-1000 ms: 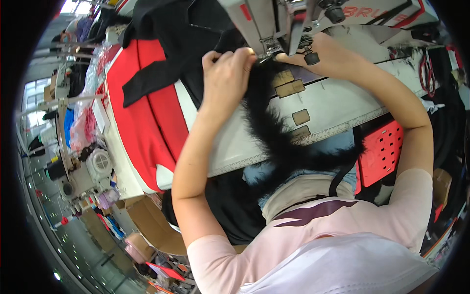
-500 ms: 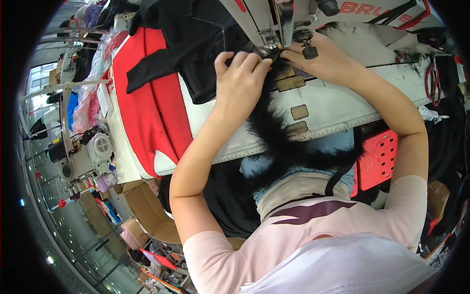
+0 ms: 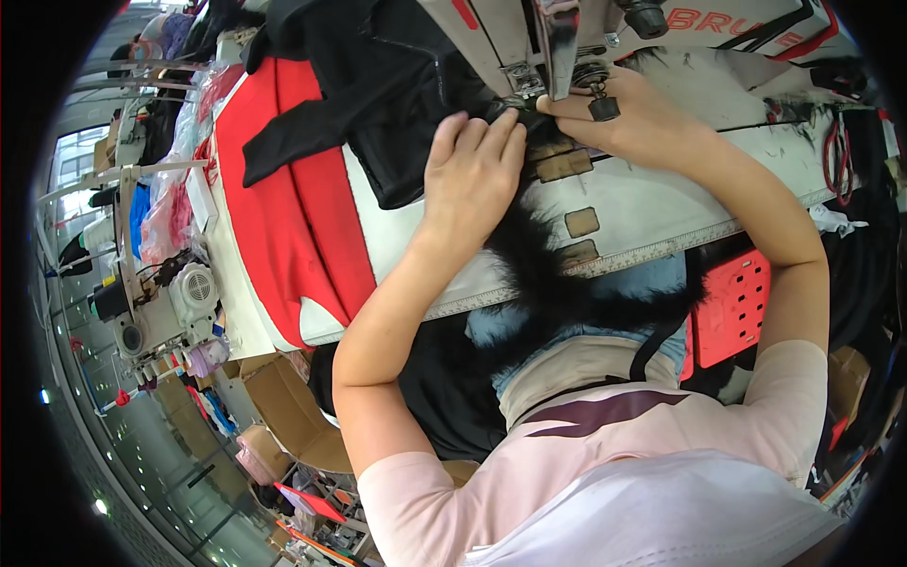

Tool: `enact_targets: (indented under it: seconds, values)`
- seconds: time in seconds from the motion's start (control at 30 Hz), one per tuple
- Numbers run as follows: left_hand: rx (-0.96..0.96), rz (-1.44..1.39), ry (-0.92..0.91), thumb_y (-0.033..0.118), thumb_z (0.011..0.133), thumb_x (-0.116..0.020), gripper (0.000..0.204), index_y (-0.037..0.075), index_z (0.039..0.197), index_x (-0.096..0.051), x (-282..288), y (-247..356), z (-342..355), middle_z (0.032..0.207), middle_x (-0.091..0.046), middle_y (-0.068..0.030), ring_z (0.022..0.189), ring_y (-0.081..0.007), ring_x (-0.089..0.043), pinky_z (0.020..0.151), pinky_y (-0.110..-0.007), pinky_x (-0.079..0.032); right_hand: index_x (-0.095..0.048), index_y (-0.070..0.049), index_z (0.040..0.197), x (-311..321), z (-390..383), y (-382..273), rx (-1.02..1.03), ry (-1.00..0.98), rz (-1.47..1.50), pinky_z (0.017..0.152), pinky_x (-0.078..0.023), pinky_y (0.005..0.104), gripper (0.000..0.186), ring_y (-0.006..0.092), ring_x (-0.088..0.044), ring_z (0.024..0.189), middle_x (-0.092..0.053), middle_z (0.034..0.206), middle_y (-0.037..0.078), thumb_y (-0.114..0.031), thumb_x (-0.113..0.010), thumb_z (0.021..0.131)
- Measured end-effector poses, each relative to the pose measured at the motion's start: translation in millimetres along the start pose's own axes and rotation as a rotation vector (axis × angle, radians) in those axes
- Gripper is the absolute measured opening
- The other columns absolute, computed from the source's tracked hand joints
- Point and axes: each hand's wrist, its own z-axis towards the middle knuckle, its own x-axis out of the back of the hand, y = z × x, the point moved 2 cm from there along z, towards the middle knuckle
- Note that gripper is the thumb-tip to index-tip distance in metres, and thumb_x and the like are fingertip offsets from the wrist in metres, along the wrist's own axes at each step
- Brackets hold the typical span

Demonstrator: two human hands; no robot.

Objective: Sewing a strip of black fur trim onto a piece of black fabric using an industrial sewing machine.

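Note:
A sewing machine head point(image 3: 472, 28) stands over the white table, with its presser foot point(image 3: 521, 83) down by a black garment point(image 3: 387, 142). From the foot, a strip of black fur trim point(image 3: 534, 241) hangs over the table edge onto my lap. My left hand point(image 3: 475, 170) lies on the black cloth left of the foot, open, its fingers stretched out and fingertips close to the foot. Just right of the foot, my right hand point(image 3: 633, 118) pinches the edge of the trim; a round knob on the machine hides part of its fingers.
Red fabric point(image 3: 298, 208) lies under the garment on the left. A ruler strip point(image 3: 652, 248) runs along the table's front edge. To the right are a red plastic piece with holes point(image 3: 732, 307) and a red cord point(image 3: 837, 161). A cardboard box point(image 3: 288, 406) stands lower left.
The fingers of my left hand have gone from a curled pinch to lying flatter on the cloth. My right hand stays beside the presser foot, nearly unmoved.

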Motion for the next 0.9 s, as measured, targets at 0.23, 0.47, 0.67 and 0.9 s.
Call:
enact_targets:
  seconds: [0.23, 0.47, 0.67, 0.9]
  values:
    - [-0.053, -0.011, -0.018, 0.012, 0.080, -0.065, 0.019, 0.015, 0.099, -0.065, -23.9, -31.9, 18.7, 0.086, -0.066, 0.0030, 0.090, -0.0131, -0.063, 0.115, -0.047, -0.028, -0.069, -0.009, 0.078, -12.7, -12.5, 6.9, -0.145, -0.013, -0.198, 0.081, -0.050, 0.0337, 0.015, 0.0194, -0.059, 0.089, -0.064, 0.084, 0.001, -0.017, -0.067, 0.065]
    - [-0.028, -0.089, 0.092, 0.005, 0.078, -0.065, 0.010, 0.015, 0.077, -0.063, -31.3, -33.3, 21.1, 0.066, -0.057, 0.0043, 0.076, -0.0102, -0.061, 0.118, -0.051, -0.024, -0.069, -0.007, 0.073, -9.1, -8.6, 5.1, -0.118, 0.068, -0.234, 0.082, -0.049, 0.0336, 0.015, 0.0187, -0.060, 0.085, -0.061, 0.077, 0.000, -0.018, -0.066, 0.063]
    - [-0.005, 0.015, 0.117, 0.009, 0.076, -0.066, 0.007, 0.014, 0.077, -0.061, -27.8, -25.0, 19.8, 0.084, -0.060, 0.0042, 0.087, -0.0124, -0.062, 0.114, -0.059, -0.021, -0.067, -0.006, 0.070, -12.4, -15.8, 8.7, -0.204, 0.023, -0.221, 0.082, -0.049, 0.0349, 0.010, 0.0223, -0.059, 0.079, -0.058, 0.071, 0.002, -0.014, -0.064, 0.064]
    - [-0.015, 0.020, 0.159, 0.008, 0.073, -0.065, 0.008, 0.014, 0.074, -0.061, -29.4, -23.8, 16.1, 0.083, -0.055, 0.0024, 0.086, -0.0130, -0.060, 0.107, -0.052, -0.026, -0.066, -0.004, 0.069, -5.7, -12.8, 10.5, -0.148, 0.050, -0.179, 0.081, -0.049, 0.0366, 0.008, 0.0245, -0.059, 0.079, -0.060, 0.071, 0.005, -0.011, -0.067, 0.068]
